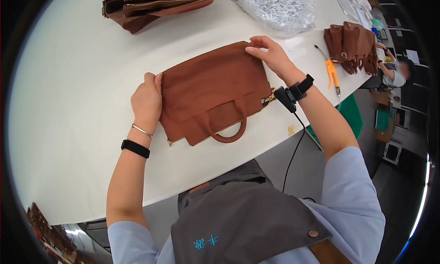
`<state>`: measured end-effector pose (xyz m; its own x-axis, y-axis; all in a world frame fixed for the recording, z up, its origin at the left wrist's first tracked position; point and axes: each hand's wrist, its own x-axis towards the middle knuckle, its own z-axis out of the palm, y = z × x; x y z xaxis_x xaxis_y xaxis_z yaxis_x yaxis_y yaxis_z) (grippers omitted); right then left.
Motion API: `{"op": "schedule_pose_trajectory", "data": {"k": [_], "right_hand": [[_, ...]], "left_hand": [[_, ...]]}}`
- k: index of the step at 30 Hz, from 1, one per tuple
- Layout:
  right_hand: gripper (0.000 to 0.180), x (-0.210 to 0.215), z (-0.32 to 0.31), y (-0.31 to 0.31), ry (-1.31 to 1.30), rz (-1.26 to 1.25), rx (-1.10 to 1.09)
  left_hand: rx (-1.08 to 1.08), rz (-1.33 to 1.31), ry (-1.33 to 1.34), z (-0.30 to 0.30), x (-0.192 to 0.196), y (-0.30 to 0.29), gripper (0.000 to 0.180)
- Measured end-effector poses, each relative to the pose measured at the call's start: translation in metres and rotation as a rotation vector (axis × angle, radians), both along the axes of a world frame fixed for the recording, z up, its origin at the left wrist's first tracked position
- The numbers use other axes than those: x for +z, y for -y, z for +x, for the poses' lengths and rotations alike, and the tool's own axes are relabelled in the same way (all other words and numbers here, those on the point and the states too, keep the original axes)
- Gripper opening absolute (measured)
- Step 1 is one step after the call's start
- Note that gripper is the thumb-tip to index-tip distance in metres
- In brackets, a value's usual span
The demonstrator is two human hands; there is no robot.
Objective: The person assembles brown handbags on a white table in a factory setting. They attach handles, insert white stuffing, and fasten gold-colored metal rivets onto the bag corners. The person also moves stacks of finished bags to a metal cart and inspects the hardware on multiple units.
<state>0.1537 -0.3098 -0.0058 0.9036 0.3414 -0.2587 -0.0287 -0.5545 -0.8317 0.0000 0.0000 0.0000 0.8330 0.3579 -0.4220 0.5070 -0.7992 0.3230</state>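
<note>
One smooth brown bag (213,76), one handle (244,123), left grip (147,99) tight on nine-o'clock edge, right grip (274,57) apart at two.

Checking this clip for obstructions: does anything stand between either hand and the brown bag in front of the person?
Nothing visible does. The left hand has the bag by its left edge, and the right hand is at its upper right corner. The orange-handled tool lies off to the right.
</note>
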Motion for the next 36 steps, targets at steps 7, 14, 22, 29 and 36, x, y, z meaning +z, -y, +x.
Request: {"op": "schedule_pose_trajectory", "data": {"k": [7, 14, 22, 29, 36], "right_hand": [[0.021, 0.019, -0.074, 0.117, 0.460, -0.334, 0.196], [0.033, -0.015, -0.098, 0.125, 0.312, -0.229, 0.309], [0.024, -0.021, -0.099, 0.128, 0.169, -0.005, 0.433], [0.016, -0.003, -0.116, 0.144, 0.092, 0.125, 0.513], [0.021, -0.008, -0.123, 0.151, -0.179, 0.235, 0.435]], "left_hand": [[-0.272, 0.135, 1.010, -0.069, 0.023, 0.031, 0.011], [-0.497, -0.611, 0.666, -0.149, -0.003, 0.201, 0.012], [0.408, -1.023, 0.567, -0.092, -0.050, 0.315, 0.037], [0.395, -0.744, 0.813, -0.084, -0.048, 0.344, 0.040], [0.386, -0.716, 0.942, -0.080, -0.046, 0.338, 0.031]]}}
